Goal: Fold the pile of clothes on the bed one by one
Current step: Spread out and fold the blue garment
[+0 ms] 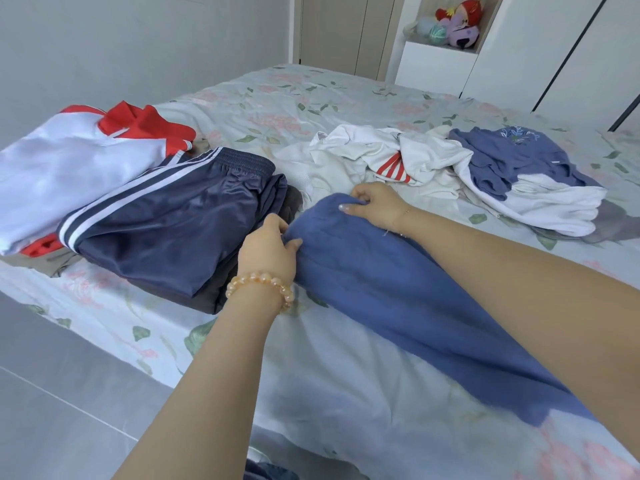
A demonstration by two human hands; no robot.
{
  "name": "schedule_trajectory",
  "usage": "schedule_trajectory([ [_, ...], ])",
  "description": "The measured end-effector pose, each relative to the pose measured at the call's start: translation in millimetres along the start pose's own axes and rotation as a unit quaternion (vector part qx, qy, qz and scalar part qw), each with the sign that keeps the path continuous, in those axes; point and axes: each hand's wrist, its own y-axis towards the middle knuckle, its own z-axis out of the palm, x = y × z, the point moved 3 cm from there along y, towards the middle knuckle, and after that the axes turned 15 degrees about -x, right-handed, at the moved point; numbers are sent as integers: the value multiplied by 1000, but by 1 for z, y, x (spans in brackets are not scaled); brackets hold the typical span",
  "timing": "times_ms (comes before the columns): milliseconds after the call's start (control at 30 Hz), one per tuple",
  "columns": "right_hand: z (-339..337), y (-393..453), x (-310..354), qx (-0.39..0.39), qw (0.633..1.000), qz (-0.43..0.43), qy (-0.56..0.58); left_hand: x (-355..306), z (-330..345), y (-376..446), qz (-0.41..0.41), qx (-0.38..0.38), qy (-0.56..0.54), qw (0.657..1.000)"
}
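Both hands, left hand and right hand, pinch the blue garment's far edge on the bed.

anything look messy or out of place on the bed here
Only the unfolded heap of white and blue clothes at the far right, crumpled together. Both hands pinch the blue garment; folded navy shorts lie neatly left.

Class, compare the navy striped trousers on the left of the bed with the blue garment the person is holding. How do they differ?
The navy striped trousers lie folded with no hand on them; the blue garment is stretched out, its top edge pinched by the left hand and right hand. The trousers look shiny with white side stripes; the garment is matte, lighter and plain. Both rest on the floral bedsheet.
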Motion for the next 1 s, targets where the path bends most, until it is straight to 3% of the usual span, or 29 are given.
schedule_trajectory([
  [100, 16, -9, -13, 95, 984, 11, -147, 5, 11, -5, 52, 18, 119, 991],
  [200, -4, -37, -9, 71, 980, -39, -181, 4, 18, -13, 97, 26, 227, 969],
  [267, -32, -66, -9, 46, 977, -83, -193, -7, 20, -23, 151, 9, 242, 958],
  [400, -98, -144, -23, 24, 973, -137, -181, -40, 31, -64, 284, 119, 186, 933],
  [500, -141, -209, -33, -9, 967, -163, -196, -70, 34, -106, 388, 183, 69, 900],
  [633, -176, -291, -56, -14, 967, -133, -217, -98, 45, -170, 417, 305, -46, 855],
  [700, -182, -320, -75, -24, 958, -127, -256, -103, 61, -200, 452, 300, -22, 840],
  [800, -185, -341, -108, -59, 939, -128, -315, -106, 90, -226, 506, 225, 67, 830],
  [900, -191, -343, -129, -140, 946, -91, -279, -115, 110, -224, 504, 157, 87, 845],
  [1000, -200, -340, -144, -206, 963, 20, -175, -127, 119, -208, 452, 176, 87, 870],
])
